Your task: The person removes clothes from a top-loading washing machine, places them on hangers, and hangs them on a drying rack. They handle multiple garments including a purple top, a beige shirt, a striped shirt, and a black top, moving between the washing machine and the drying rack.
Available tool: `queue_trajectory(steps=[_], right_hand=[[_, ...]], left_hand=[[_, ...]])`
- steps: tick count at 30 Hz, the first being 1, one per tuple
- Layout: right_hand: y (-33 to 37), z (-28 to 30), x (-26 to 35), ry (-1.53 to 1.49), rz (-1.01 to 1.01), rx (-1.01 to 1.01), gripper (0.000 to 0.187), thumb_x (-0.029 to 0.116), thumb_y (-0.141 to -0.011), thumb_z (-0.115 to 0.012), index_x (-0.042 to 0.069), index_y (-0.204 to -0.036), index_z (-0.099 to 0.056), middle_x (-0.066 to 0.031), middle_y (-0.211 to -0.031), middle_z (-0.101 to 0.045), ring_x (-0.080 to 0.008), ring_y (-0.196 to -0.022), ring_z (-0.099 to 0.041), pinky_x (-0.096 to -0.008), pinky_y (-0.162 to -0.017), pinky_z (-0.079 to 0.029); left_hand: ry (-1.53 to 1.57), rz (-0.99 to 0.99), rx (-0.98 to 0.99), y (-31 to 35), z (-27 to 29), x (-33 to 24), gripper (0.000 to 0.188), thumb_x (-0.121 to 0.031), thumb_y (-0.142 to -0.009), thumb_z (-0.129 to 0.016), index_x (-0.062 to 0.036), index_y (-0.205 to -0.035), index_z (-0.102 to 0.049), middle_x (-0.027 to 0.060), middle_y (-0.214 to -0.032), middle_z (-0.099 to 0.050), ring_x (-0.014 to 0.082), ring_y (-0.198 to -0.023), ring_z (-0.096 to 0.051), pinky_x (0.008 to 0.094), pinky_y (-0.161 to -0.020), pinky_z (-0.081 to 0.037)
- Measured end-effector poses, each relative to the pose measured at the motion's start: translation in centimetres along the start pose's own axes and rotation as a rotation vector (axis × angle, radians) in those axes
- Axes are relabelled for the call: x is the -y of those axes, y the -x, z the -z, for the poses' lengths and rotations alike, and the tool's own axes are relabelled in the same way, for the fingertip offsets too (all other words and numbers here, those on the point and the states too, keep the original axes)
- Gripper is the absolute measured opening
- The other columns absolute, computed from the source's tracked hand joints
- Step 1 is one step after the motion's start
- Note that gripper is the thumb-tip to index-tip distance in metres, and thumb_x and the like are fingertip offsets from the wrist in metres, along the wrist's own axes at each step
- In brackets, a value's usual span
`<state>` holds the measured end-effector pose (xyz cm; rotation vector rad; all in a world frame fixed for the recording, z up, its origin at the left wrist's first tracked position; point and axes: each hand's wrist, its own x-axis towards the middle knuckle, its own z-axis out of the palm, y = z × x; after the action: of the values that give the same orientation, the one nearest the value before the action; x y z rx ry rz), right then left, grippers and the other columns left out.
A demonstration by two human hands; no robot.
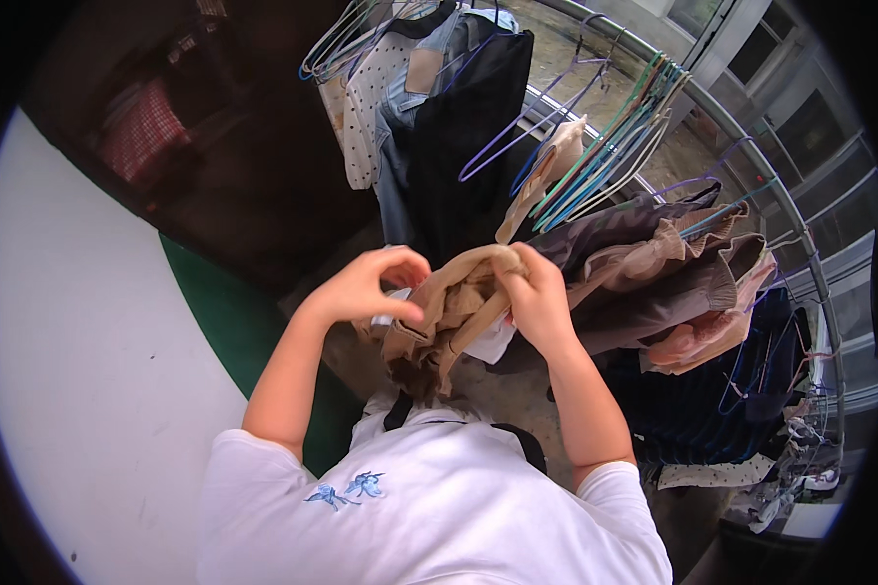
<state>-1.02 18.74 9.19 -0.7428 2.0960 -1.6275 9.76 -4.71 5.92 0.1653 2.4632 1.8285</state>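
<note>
Tan garment [449, 312] bunched between left hand [366, 288] and right hand [537, 297], shape indiscernible

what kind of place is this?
Likely a home balcony used for drying laundry: a curved metal rail hung with clothes hangers and garments, and buildings beyond. Both hands grip a tan garment.

Both bare forearms rose from six o'clock toward centre. The left hand [371, 288] curled, fingers [400, 312] pinched shut; the right hand [537, 297] was clenched, knuckles toward twelve o'clock.
</note>
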Motion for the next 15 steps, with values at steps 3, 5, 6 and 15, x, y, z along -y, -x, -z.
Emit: queue_trajectory(steps=[3, 5, 6, 15], right_hand=[[-0.3, -0.3, 0.5, -0.300, -0.038, -0.097, 0.015, 0.018, -0.097, -0.054, 0.005, -0.094, -0.060, 0.0022, -0.068, -0.052, -0.0043, -0.052, -0.048, -0.0200, -0.040, -0.037], [-0.1, -0.9, 1.0, -0.403, -0.040, -0.158, 0.016, 0.019, -0.098, -0.054, 0.005, -0.094, -0.060, 0.0020, -0.069, -0.053, -0.0047, -0.054, -0.049, -0.0207, -0.041, -0.039], [-0.1, -0.9, 1.4, -0.451, -0.031, -0.203, 0.016, 0.020, -0.098, -0.054, 0.006, -0.094, -0.060, 0.0018, -0.070, -0.053, -0.0049, -0.054, -0.050, -0.0210, -0.041, -0.039], [4.1, 1.4, -1.1, -0.433, -0.001, -0.411, 0.013, 0.014, -0.097, -0.052, 0.004, -0.096, -0.060, 0.0011, -0.077, -0.055, -0.0057, -0.066, -0.052, -0.0221, -0.051, -0.042]], left_hand=[[0.152, 0.115, -0.109, 1.6, -2.0, 2.5, 0.057, -0.013, -0.070, -0.086, -0.0079, -0.120, -0.057, 0.0027, -0.114, -0.059, 0.0158, -0.105, -0.058, 0.0340, -0.089, -0.051], [0.054, 0.086, -0.107, 1.5, -3.7, 6.7, 0.046, -0.012, -0.075, -0.080, -0.0048, -0.115, -0.059, 0.0074, -0.110, -0.060, 0.0185, -0.097, -0.060, 0.0318, -0.082, -0.051], [-0.023, 0.083, -0.113, 1.1, -4.4, 8.2, 0.039, -0.012, -0.078, -0.077, -0.0035, -0.112, -0.061, 0.0094, -0.105, -0.062, 0.0190, -0.093, -0.061, 0.0313, -0.080, -0.051], [-0.331, -0.180, -0.585, -2.4, 0.9, 7.8, 0.021, -0.001, -0.088, -0.057, -0.0056, -0.105, -0.070, 0.0137, -0.097, -0.071, 0.0278, -0.089, -0.069, 0.0319, -0.077, -0.052]])
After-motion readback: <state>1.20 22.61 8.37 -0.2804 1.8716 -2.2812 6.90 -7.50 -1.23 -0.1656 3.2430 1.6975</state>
